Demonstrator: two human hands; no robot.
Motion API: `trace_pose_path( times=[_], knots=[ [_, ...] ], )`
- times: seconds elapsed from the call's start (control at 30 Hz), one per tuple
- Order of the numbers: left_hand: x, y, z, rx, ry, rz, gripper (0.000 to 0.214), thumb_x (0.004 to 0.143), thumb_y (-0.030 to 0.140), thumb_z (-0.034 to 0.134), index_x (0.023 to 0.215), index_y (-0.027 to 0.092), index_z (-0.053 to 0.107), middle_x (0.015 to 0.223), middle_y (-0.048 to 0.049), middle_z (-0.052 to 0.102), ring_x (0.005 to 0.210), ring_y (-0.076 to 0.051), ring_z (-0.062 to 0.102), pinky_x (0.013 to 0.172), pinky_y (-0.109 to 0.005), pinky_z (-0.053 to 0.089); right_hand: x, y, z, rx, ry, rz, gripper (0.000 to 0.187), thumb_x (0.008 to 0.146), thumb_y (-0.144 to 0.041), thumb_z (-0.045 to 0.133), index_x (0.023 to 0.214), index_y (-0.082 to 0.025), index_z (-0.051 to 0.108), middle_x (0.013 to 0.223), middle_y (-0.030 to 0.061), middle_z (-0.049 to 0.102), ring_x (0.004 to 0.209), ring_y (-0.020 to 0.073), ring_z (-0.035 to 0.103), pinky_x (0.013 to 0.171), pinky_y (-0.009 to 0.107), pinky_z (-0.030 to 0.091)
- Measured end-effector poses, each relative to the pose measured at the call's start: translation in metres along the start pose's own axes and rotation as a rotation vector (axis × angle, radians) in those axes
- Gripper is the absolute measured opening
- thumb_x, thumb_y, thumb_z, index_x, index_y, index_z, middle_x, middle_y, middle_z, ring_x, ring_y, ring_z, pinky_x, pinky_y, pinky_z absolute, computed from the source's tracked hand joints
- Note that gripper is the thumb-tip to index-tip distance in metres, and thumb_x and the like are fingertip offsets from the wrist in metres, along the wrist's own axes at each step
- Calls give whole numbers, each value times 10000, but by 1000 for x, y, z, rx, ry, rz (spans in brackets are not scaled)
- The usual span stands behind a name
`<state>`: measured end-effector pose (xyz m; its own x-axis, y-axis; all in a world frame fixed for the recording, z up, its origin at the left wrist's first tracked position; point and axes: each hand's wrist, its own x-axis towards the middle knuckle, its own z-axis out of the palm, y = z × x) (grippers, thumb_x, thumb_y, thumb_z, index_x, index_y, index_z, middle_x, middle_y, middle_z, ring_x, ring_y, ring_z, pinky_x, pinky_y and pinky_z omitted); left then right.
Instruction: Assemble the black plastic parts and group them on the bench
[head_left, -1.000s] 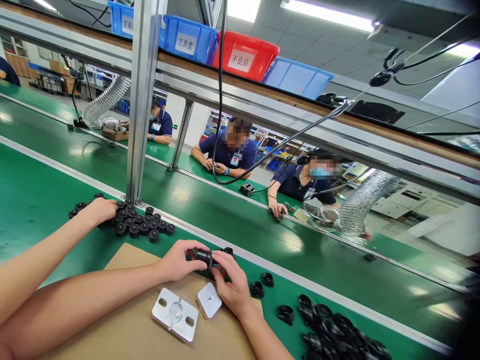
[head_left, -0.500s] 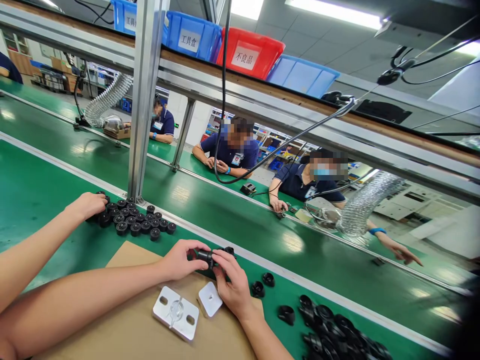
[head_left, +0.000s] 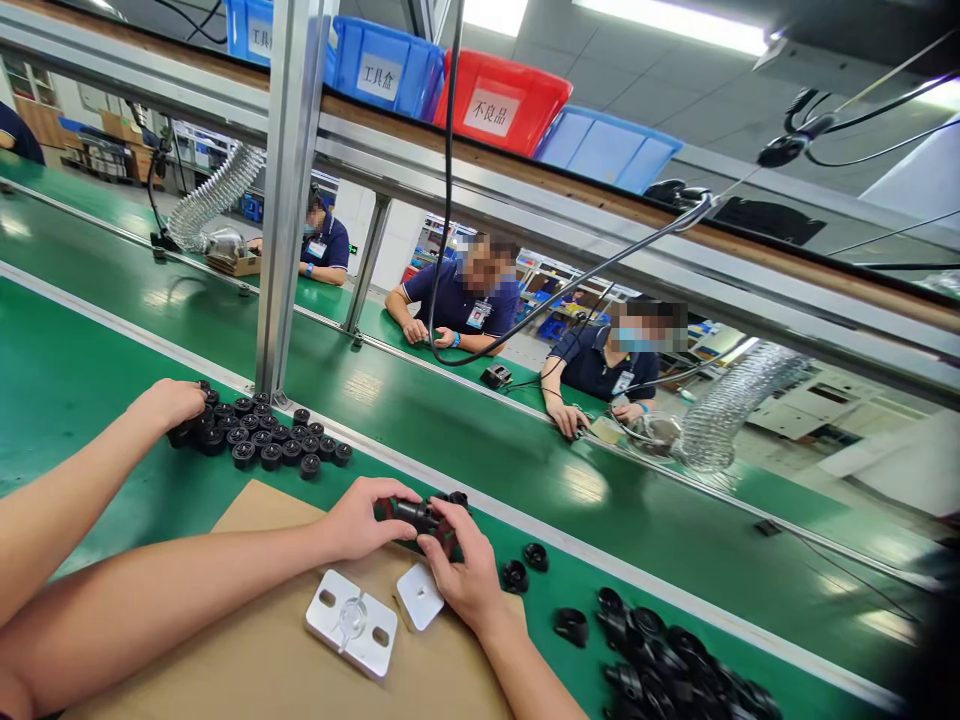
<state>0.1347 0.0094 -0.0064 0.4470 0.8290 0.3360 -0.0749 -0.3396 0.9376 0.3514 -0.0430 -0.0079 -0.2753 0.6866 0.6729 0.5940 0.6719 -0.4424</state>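
**Two hands on one small black part at the belt's edge**

A green conveyor belt (head_left: 450, 440) runs through a factory hall under a steel-framed shelf loaded with blue and red bins (head_left: 499, 100). Across the belt sit three people in dark blue shirts, busy with their own work.

On the near side a cardboard sheet (head_left: 247, 650) lies on the belt. At its far edge, just above the surface, the person holds a black part (head_left: 411, 515) between both hands. The left hand (head_left: 360, 525) wraps fingers and thumb around the part's left end. The right hand (head_left: 465, 580) pinches the right end between thumb and forefinger, with the other fingers curled beneath. Both grips are closed on the piece, which seems to be made of two mating pieces, though the fingers hide any seam.

Just beside the right hand, on the cardboard, lie a small white square block (head_left: 420, 597) and a white plate (head_left: 351, 622) with two slots and a clear centre. Loose black pieces (head_left: 525, 568) sit near the right wrist, with a dark heap (head_left: 675, 660) farther right. To the left, another person's hand (head_left: 169, 400) rests on a cluster of black caps (head_left: 270, 440).

Joining such a part probably goes best with the two ends held square to each other and squeezed evenly. The fingertips should stay off the joint, and the wrists should stay low over the cardboard so that a slipped piece falls only a little way.
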Motion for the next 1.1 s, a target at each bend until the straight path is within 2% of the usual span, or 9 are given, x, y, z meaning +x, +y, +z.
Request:
trace_pose_path(
  times=[0.1,0.2,0.4,0.5,0.6,0.73,0.83,0.93,1.1],
  knots=[
    [0,0,0,2,1,-11,375,748,247,843,1112,170,800,1027,-69,787,849,-212,673,796,-320,532,0,0,0,24,26,-19,279,990,-177,628,1263,-233,616,1272,146,669,710,156,670,544,269,583],
    [0,2,0,12,-19,-14,357,734,249,855,1081,174,811,1001,-58,791,838,-207,662,777,-310,515,2,-1,-3,-18,6,-74,219,986,-163,633,1189,-245,647,1124,101,716,701,163,664,585,282,579],
    [1,4,-1,29,-24,-15,362,738,264,854,1089,185,815,1026,-63,799,873,-220,672,789,-315,521,5,-6,-10,-83,-96,-49,310,993,-244,614,1302,-214,620,1032,91,722,686,180,649,593,301,545],
    [0,5,-2,32,-47,-3,359,709,276,877,1055,194,831,1020,-65,805,871,-225,678,800,-324,528,6,-7,-9,-132,-104,-3,128,1025,-268,572,1057,-203,678,811,38,687,619,171,610,563,291,484],
    [1,6,-1,24,-60,-3,367,680,272,892,1037,206,842,1027,-63,812,885,-233,688,807,-328,531,8,-9,-12,-152,-97,15,318,1071,-242,454,820,-207,646,681,16,625,574,161,581,542,286,442],
    [2,6,0,1,-18,-39,381,717,284,861,1083,184,826,1015,-68,818,849,-220,688,801,-333,547,11,-5,-21,-116,-103,10,284,1061,-212,419,1238,-211,642,997,74,728,782,193,698,684,302,560],
    [2,5,1,-2,5,-45,387,740,280,837,1113,180,818,1010,-64,826,822,-212,691,785,-333,557,10,2,-22,-75,-144,-60,387,999,-196,524,1381,-244,571,1223,112,704,705,169,681,635,305,581],
    [1,5,1,6,0,-15,365,744,243,821,1105,199,825,1085,-68,826,936,-247,721,836,-350,564,8,7,-16,-73,-127,-62,352,960,-193,597,1306,-254,620,1176,103,726,696,178,686,597,299,581],
    [-1,7,1,37,4,73,408,767,199,806,1174,225,807,1245,-80,786,1161,-287,688,1012,-403,534,7,9,-12,-47,-119,33,270,980,-277,659,1244,-222,644,894,54,712,571,158,611,493,268,515]
  ],
)
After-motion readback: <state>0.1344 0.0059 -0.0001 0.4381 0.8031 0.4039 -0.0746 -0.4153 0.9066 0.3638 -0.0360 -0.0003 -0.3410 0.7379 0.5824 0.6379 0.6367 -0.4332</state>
